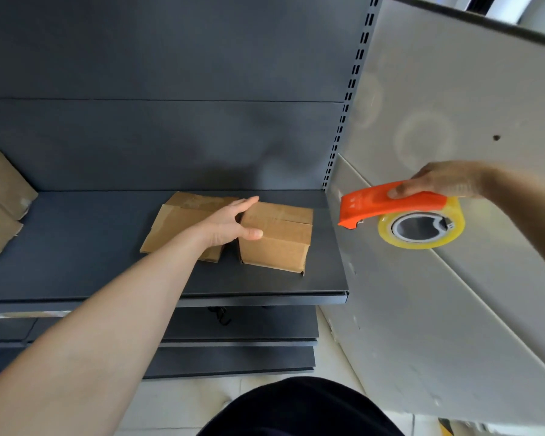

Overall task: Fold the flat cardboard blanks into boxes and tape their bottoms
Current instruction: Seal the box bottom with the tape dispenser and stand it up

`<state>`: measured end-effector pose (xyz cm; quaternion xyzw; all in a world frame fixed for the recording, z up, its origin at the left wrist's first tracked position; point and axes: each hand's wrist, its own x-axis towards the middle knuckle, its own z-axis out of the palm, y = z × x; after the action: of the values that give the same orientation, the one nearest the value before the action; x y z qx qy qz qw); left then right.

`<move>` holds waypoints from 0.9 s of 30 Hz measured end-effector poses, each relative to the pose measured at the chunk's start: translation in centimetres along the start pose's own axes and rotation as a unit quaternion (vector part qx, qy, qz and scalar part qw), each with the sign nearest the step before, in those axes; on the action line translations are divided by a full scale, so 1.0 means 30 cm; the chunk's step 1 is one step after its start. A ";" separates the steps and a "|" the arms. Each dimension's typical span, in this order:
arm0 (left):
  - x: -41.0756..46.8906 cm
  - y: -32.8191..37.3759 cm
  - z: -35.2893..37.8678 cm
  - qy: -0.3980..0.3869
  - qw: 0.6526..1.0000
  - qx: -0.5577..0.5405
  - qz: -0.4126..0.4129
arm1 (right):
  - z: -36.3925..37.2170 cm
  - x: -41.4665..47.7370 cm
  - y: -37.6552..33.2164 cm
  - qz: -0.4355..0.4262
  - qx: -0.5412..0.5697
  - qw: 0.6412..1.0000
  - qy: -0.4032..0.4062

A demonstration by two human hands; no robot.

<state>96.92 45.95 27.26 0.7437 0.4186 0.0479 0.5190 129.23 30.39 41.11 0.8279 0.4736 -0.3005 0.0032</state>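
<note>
While the right hand (444, 181) grips an orange tape dispenser (390, 206), the left hand (224, 225) clasps a folded cardboard box (279, 243) by its edge.

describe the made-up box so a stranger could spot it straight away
On the dark grey shelf, look near its right end. The folded box sits there, held by the left hand. Unlike the blanks beside it, which lie flat, it stands up as a block.
</note>
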 end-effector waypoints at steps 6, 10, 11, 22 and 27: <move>-0.015 0.019 0.003 -0.002 0.999 -0.022 -0.023 | 0.033 0.017 0.057 0.020 -0.015 0.999 -0.025; -0.017 0.038 0.011 0.001 0.999 -0.017 -0.033 | 0.091 0.053 0.072 0.040 -0.036 0.998 -0.015; -0.018 0.040 0.013 0.002 0.999 -0.017 -0.033 | 0.110 0.066 0.068 0.042 -0.038 0.998 -0.015; -0.014 0.020 0.023 0.002 0.997 -0.068 -0.040 | 0.268 0.176 -0.111 -0.015 -0.082 0.996 -0.011; -0.011 0.017 0.022 0.006 0.996 -0.080 -0.043 | 0.257 0.180 -0.191 -0.028 -0.139 0.990 0.019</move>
<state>97.34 45.20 27.51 0.6809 0.4478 0.0634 0.5761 122.90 35.53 33.69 0.8111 0.5340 -0.2162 0.1008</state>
